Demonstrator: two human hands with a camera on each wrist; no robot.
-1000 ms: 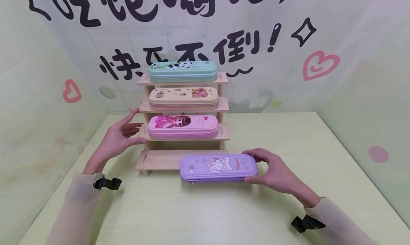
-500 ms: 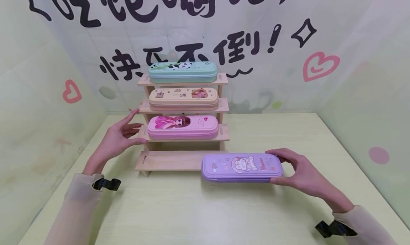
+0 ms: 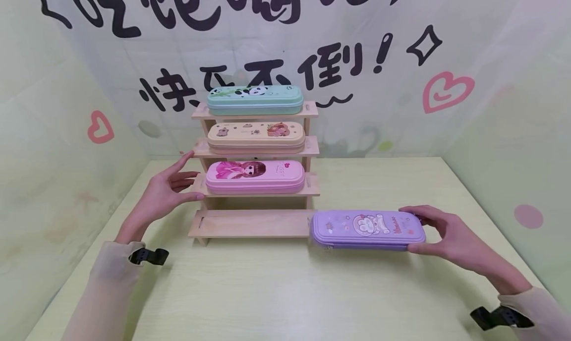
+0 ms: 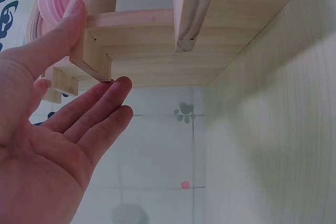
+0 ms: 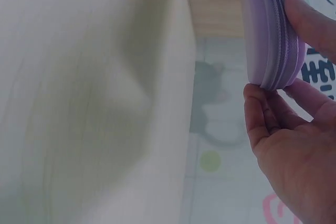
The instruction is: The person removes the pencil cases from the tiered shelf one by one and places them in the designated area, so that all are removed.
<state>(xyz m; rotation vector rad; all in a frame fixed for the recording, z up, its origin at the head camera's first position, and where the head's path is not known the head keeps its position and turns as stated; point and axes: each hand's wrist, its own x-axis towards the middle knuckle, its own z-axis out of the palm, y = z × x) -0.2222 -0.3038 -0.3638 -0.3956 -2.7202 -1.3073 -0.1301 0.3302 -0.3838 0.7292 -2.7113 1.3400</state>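
Note:
My right hand (image 3: 464, 242) grips the right end of a purple pencil case (image 3: 366, 229) with a cartoon bunny on its lid, thumb on the front side, fingers behind. The right wrist view shows the zipped end of that case held between thumb and fingertips, above the tabletop. My left hand (image 3: 162, 195) rests against the left side of a stepped wooden stand (image 3: 254, 223), thumb at one step's edge and index finger stretched to the step above. In the left wrist view its fingers lie fairly straight beside the stand's wooden upright (image 4: 94, 59).
Three more pencil cases lie on the upper steps: a pink one (image 3: 285, 175), a cream one (image 3: 256, 133) and a mint panda one (image 3: 281, 100). The lowest step is bare wood. A pale tabletop (image 3: 267, 291) spreads below, with printed cloth walls (image 3: 357, 123) around it.
My right hand has carried the purple pencil case to the right, from in front of the lowest step to beyond its right end. The left hand and the stand have stayed put.

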